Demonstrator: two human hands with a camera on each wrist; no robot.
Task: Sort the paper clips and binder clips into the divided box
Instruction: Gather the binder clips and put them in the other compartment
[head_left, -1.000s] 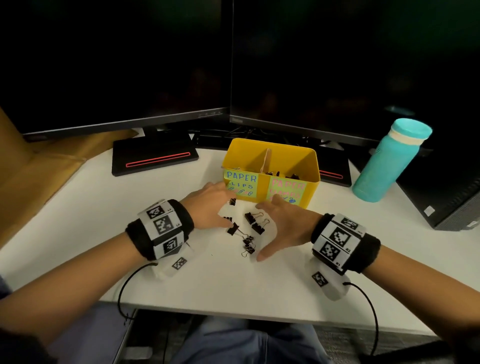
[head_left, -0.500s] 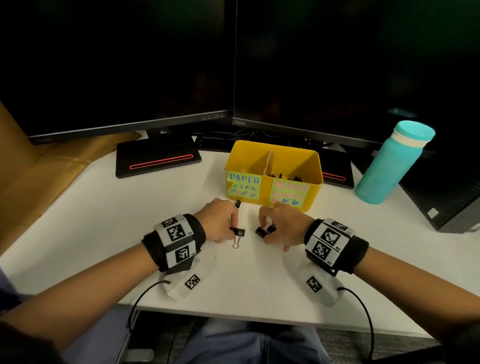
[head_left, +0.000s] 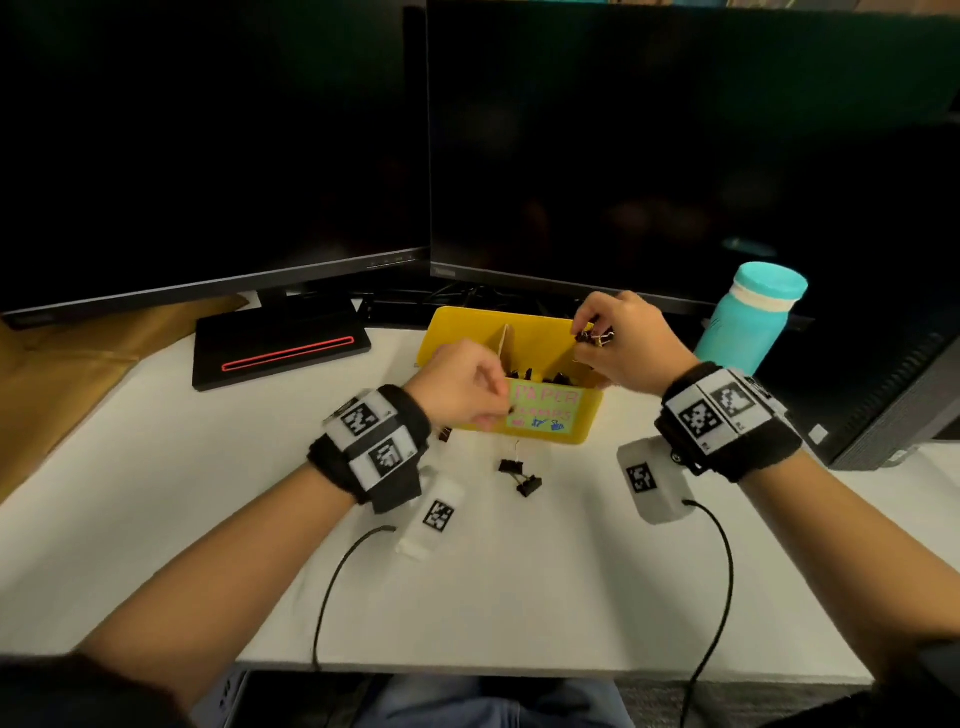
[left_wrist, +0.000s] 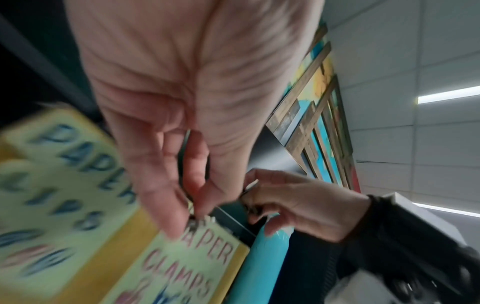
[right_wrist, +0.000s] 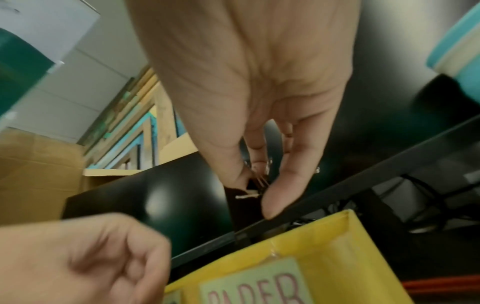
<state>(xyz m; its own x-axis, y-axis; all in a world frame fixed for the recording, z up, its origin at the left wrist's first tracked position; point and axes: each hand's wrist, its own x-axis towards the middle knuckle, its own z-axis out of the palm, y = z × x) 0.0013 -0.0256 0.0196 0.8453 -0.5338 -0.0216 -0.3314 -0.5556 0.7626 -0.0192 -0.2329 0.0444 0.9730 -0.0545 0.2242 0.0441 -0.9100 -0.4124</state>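
The yellow divided box (head_left: 582, 423) stands at the desk's back, with a cardboard divider (head_left: 503, 340) and black binder clips in its right compartment (head_left: 558, 375). My right hand (head_left: 589, 340) hovers over that compartment's far rim and pinches a bunch of binder clips (right_wrist: 250, 186). My left hand (head_left: 493, 410) is in front of the box wall with its fingers curled, pinching one binder clip (left_wrist: 185, 151). Two more binder clips (head_left: 521, 475) lie on the desk before the box. Another (head_left: 445, 434) lies beside my left wrist. The left compartment's contents are hidden by my left hand.
Two dark monitors (head_left: 623, 156) stand close behind the box, with their bases (head_left: 283, 351) on the desk. A teal bottle (head_left: 748, 325) stands at the right, beside a dark computer case (head_left: 893, 405). Wrist camera cables (head_left: 719, 571) trail over the desk's front edge.
Both hands rose from the clip pile on the desk toward the box. The right hand carried its clips up over the right compartment; the left stopped at the box's front wall.
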